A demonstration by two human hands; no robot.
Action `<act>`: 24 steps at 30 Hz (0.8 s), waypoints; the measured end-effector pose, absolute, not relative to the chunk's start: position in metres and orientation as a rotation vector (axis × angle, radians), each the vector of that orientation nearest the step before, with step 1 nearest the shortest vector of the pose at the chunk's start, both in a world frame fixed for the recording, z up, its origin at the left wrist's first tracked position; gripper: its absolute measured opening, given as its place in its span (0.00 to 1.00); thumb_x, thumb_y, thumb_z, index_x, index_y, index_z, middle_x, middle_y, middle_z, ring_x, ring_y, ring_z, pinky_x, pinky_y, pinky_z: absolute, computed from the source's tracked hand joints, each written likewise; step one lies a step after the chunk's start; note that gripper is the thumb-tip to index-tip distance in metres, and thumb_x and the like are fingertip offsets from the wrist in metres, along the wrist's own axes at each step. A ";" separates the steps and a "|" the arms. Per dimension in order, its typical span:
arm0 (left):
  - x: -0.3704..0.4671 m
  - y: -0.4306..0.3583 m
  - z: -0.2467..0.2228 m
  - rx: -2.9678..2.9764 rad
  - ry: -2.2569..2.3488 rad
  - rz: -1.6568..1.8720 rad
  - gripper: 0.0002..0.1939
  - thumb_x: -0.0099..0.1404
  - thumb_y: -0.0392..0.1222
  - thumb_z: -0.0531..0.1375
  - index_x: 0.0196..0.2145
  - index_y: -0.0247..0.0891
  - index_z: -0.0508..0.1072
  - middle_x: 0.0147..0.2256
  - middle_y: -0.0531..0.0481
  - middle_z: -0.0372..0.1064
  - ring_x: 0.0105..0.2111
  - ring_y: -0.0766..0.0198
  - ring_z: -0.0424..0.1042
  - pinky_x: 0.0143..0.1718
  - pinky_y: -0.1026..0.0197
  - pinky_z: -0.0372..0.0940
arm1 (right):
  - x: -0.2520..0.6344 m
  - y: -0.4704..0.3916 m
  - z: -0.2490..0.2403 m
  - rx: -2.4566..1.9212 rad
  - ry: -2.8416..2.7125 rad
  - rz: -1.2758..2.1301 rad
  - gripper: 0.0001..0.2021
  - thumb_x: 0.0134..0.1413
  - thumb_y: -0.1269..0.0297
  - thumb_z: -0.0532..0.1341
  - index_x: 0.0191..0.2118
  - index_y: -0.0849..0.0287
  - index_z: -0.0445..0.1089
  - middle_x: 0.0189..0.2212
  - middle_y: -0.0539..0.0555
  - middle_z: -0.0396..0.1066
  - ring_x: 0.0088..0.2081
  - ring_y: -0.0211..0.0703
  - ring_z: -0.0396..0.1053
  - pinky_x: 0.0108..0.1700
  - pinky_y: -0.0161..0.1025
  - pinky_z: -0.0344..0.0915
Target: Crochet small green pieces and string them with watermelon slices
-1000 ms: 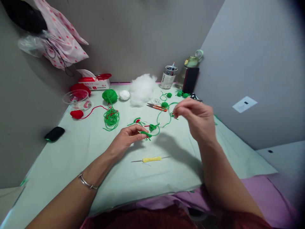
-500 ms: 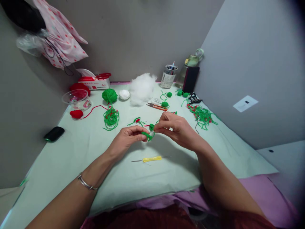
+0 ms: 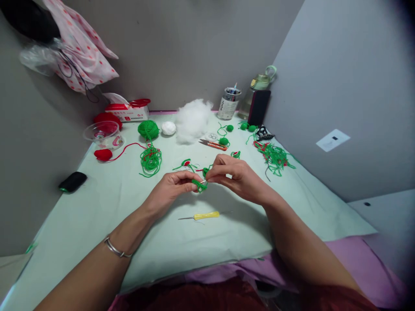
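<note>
My left hand [image 3: 177, 184] pinches a small green crocheted piece [image 3: 199, 185] between thumb and fingers. Close beside it, my right hand [image 3: 235, 175] is closed on a thin silvery needle [image 3: 204, 182], whose end meets the green stitches. Just behind the fingertips lies another green crocheted bit [image 3: 205, 172] with a red strand. A small green and red crocheted piece [image 3: 186, 163] rests beyond my left hand, and a similar one [image 3: 236, 154] beyond my right. In front of both hands lies a crochet hook with a yellow handle [image 3: 206, 215].
Orange-handled thread snips [image 3: 213, 144] and white stuffing [image 3: 193, 121] lie farther back. A green yarn ball [image 3: 148, 129] and loose green yarn [image 3: 151, 160] are at left. Tangled yarn scraps [image 3: 277, 157], a phone [image 3: 259, 108] and a pen can [image 3: 228, 104] stand or lie at right.
My right hand has come slightly left and down towards the green piece. The needle now shows between the two hands, at the stitches.
</note>
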State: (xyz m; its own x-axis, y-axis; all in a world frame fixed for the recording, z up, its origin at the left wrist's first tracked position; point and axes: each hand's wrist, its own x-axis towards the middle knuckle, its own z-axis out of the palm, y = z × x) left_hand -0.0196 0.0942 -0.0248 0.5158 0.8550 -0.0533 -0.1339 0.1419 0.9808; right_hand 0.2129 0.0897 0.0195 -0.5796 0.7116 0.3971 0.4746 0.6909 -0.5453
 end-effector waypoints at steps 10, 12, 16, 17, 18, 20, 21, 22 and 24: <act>-0.016 0.093 -0.025 1.128 0.622 0.821 0.07 0.63 0.39 0.68 0.40 0.42 0.79 0.37 0.53 0.76 0.36 0.66 0.74 0.44 0.61 0.68 | 0.209 0.092 0.018 -0.874 -2.252 0.549 0.05 0.64 0.67 0.64 0.39 0.57 0.79 0.30 0.49 0.66 0.33 0.36 0.65 0.35 0.34 0.61; -0.016 0.093 -0.023 1.118 0.622 0.828 0.06 0.63 0.40 0.68 0.39 0.41 0.79 0.38 0.52 0.76 0.38 0.66 0.74 0.45 0.60 0.69 | 0.212 0.092 0.019 -0.878 -2.249 0.538 0.05 0.64 0.68 0.64 0.39 0.57 0.78 0.30 0.50 0.66 0.34 0.36 0.65 0.36 0.34 0.62; -0.016 0.093 -0.021 1.132 0.659 0.816 0.05 0.63 0.40 0.67 0.38 0.39 0.80 0.39 0.50 0.76 0.39 0.64 0.74 0.47 0.59 0.68 | 0.216 0.093 0.020 -0.889 -2.251 0.524 0.05 0.65 0.68 0.64 0.39 0.57 0.78 0.31 0.49 0.66 0.34 0.36 0.65 0.36 0.35 0.61; -0.016 0.093 -0.022 1.141 0.663 0.811 0.05 0.63 0.40 0.67 0.38 0.39 0.80 0.39 0.50 0.76 0.39 0.64 0.74 0.47 0.59 0.67 | 0.216 0.093 0.019 -0.886 -2.255 0.522 0.05 0.65 0.68 0.63 0.39 0.56 0.78 0.31 0.49 0.66 0.34 0.36 0.65 0.36 0.35 0.61; -0.017 0.093 -0.022 1.151 0.665 0.808 0.05 0.64 0.40 0.67 0.38 0.39 0.80 0.39 0.50 0.76 0.39 0.64 0.74 0.47 0.60 0.67 | 0.216 0.093 0.019 -0.882 -2.258 0.521 0.05 0.65 0.68 0.63 0.39 0.56 0.78 0.31 0.49 0.66 0.34 0.36 0.65 0.36 0.35 0.61; -0.017 0.093 -0.025 1.166 0.672 0.802 0.04 0.64 0.40 0.67 0.38 0.40 0.80 0.38 0.51 0.76 0.38 0.65 0.73 0.46 0.61 0.66 | 0.214 0.092 0.018 -0.863 -2.262 0.527 0.05 0.64 0.68 0.64 0.40 0.56 0.78 0.30 0.49 0.65 0.34 0.36 0.65 0.36 0.34 0.62; -0.017 0.093 -0.026 1.167 0.674 0.801 0.04 0.64 0.40 0.67 0.38 0.40 0.80 0.37 0.52 0.76 0.37 0.66 0.73 0.45 0.62 0.66 | 0.212 0.091 0.017 -0.852 -2.265 0.533 0.05 0.64 0.69 0.64 0.40 0.56 0.78 0.30 0.49 0.65 0.34 0.36 0.66 0.36 0.34 0.62; -0.017 0.092 -0.026 1.163 0.674 0.799 0.04 0.63 0.39 0.67 0.37 0.40 0.79 0.36 0.52 0.76 0.37 0.66 0.73 0.45 0.62 0.66 | 0.211 0.091 0.016 -0.844 -2.265 0.539 0.05 0.64 0.68 0.64 0.40 0.56 0.78 0.30 0.49 0.65 0.34 0.36 0.66 0.36 0.34 0.62; -0.017 0.092 -0.027 1.144 0.668 0.797 0.04 0.63 0.40 0.68 0.37 0.40 0.79 0.36 0.52 0.75 0.36 0.67 0.73 0.45 0.62 0.66 | 0.209 0.091 0.015 -0.857 -2.263 0.548 0.04 0.64 0.68 0.64 0.40 0.56 0.79 0.30 0.49 0.65 0.34 0.36 0.66 0.36 0.34 0.62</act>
State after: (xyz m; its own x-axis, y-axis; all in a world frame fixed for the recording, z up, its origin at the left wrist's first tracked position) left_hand -0.0167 0.0918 -0.0266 0.5588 0.8271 -0.0600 -0.2031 0.2067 0.9571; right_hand 0.2086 0.0905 0.0152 -0.5760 0.6994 0.4232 0.4283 0.6992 -0.5725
